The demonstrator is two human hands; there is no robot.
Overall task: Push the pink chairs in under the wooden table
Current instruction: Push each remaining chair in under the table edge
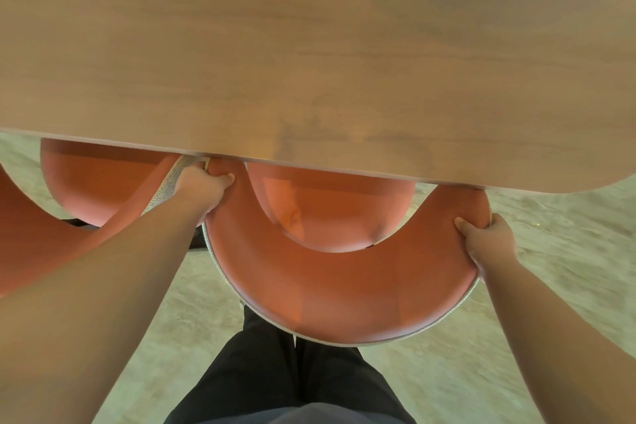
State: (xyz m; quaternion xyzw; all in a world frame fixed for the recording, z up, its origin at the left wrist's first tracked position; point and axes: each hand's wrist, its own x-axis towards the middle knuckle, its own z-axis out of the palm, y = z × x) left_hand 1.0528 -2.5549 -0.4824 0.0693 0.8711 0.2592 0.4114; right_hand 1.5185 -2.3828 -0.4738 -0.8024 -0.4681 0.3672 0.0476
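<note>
firmly, both hands (203, 188) (483, 239) grip the unlabelled pink chair (344, 286).

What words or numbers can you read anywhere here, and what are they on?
None: there is nothing to read in this picture.
The wooden table, the pink chair held by the left hand and right hand, and the floor carry no writing.

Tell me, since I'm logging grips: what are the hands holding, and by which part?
Both grip the pink curved-back chair: left hand and right hand on opposite ends of its backrest.
</note>
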